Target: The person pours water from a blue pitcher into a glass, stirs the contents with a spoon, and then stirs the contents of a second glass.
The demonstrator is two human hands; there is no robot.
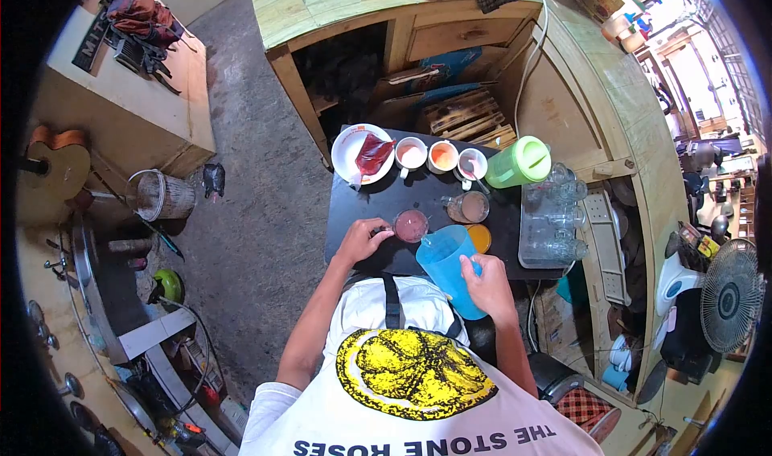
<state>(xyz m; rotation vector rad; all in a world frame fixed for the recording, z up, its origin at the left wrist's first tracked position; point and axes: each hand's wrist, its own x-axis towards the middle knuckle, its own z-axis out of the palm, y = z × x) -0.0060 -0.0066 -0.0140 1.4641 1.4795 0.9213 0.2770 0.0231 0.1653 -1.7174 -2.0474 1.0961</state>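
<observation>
My right hand is closed round the handle of a blue plastic pitcher, which is tilted with its spout close to a glass mug of pinkish drink. My left hand curls its fingers at the left side of that mug, where its handle seems to be. Beyond it stands a glass mug of brown drink, and an orange drink sits partly hidden behind the pitcher. The inside of the pitcher does not show.
Along the far edge of the dark table stand a white plate with a red packet, three white cups and a green lidded pitcher. A tray of several upturned glass mugs is at the right. Wooden cabinets rise behind.
</observation>
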